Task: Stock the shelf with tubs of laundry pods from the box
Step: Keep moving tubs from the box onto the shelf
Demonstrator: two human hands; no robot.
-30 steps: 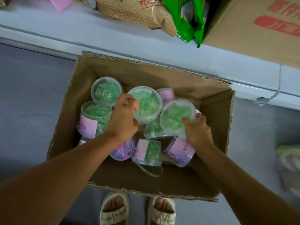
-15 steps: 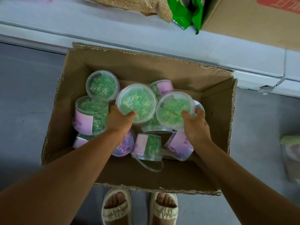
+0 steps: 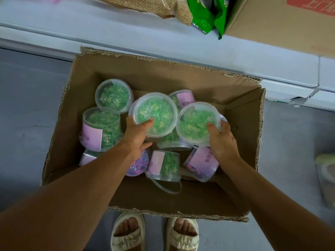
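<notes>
Left hand: the left hand (image 3: 136, 137) grips a clear tub of green pods (image 3: 155, 115), thumb on the lid, fingers curled under the near rim.
Right hand: the right hand (image 3: 222, 140) grips a second green tub (image 3: 198, 123), thumb on the lid, fingers wrapped down its right side.
Tub position: both held tubs sit lid-up, side by side and almost touching, above the loose tubs in the cardboard box (image 3: 101, 73).
Remaining stock: to the left of the left hand stand two upright green tubs (image 3: 101, 126); under and between the hands lie tipped tubs, among them a purple-pod tub (image 3: 138, 164) by the left wrist and another with a pink label (image 3: 203, 163) under the right palm.
Shelf: the pale shelf ledge (image 3: 90, 29) runs beyond the hands, past the far wall of the box; a woven sack (image 3: 163, 6), a green bag (image 3: 206, 15) and a second carton (image 3: 281, 20) already occupy part of it.
Step in hand: judged as lifting a pair of tubs clear of the box.
Recommended handling: raise both straight up, level, so rims do not knock together; lids appear only pressed on, so support should come from beneath rather than the lid edge.
Risk: a loose bail handle (image 3: 167, 187) trails from a tipped tub just behind the hands and could snag.
</notes>
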